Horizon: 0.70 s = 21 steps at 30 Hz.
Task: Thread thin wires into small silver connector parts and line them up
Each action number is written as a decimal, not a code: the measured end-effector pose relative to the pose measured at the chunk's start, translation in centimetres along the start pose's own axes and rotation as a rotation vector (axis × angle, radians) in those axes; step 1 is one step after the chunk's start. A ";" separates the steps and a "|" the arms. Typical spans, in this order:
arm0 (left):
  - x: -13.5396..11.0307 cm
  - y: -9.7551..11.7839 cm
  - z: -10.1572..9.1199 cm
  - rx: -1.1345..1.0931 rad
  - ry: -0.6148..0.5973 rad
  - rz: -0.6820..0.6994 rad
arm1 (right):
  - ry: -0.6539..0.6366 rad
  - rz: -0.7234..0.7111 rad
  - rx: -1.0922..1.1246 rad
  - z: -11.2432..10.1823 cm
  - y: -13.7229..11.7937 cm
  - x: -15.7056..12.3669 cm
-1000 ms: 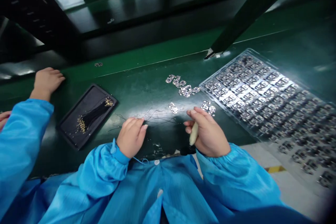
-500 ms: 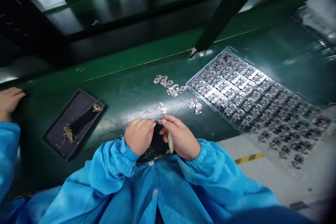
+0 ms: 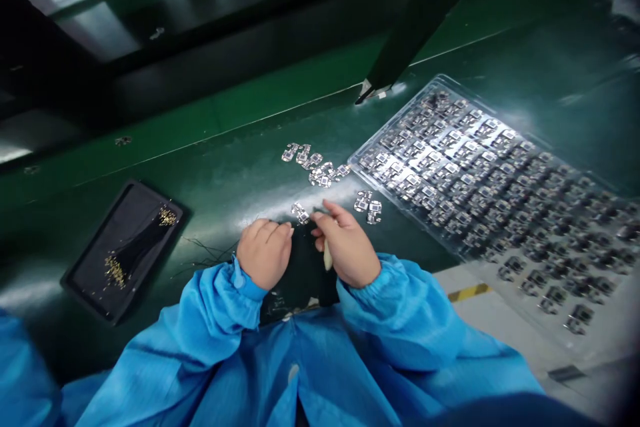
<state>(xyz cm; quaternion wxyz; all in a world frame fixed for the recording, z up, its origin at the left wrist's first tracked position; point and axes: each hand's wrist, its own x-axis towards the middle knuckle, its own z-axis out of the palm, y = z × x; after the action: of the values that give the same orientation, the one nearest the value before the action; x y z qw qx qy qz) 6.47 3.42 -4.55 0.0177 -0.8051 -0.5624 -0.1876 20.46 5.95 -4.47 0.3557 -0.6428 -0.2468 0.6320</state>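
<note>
Green and shiny, the table (image 3: 215,180) stretches out below us, with a pale floor (image 3: 490,327) and a strip of yellow and black tape (image 3: 467,292) off to the right. A long black bar (image 3: 425,20) leans over the far part of the table. Our arms wear a blue smock with puffy cuffs (image 3: 400,310).

Our left hand (image 3: 264,253) and right hand (image 3: 347,247) sit close together, almost touching, over a dark patch near us. The right hand curls tight around a pale cream stick (image 3: 327,257). The left hand lies curled too, and we cannot tell if it pinches anything. Thin black wires (image 3: 205,255) trail out to the left of it. Just past the hands lies one small silver metal piece (image 3: 300,213), and more sit in a loose heap (image 3: 315,167) and a small group (image 3: 367,207). On the right is a big clear plastic tray (image 3: 394,119) with rows of silver pieces. On the left is a flat black tray (image 3: 99,232) holding a bundle of black wires with gold tips (image 3: 135,250).

We think the thin wires could tangle or snap if pulled too hard. A quick move could bump the loose silver pieces and push them off the table. The smooth stick could slip from the right hand too.
</note>
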 end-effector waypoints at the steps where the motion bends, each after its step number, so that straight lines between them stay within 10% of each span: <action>1: 0.2 -0.1 0.4 0.012 0.001 -0.014 | 0.043 -0.039 0.011 -0.1 -0.1 0.6; 13: 1.7 -0.1 3.1 0.057 -0.083 -0.076 | 0.279 -0.868 -0.186 0.5 1.4 4.9; 21: 1.8 0.0 3.3 0.104 -0.061 -0.076 | 0.222 -0.974 -0.194 0.7 2.2 5.0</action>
<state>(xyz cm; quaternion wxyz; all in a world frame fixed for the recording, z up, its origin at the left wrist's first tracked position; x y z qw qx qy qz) 7.90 5.88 -7.01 0.0354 -0.7867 -0.6017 -0.1338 19.92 8.57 -9.30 0.5719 -0.5464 -0.5363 0.2947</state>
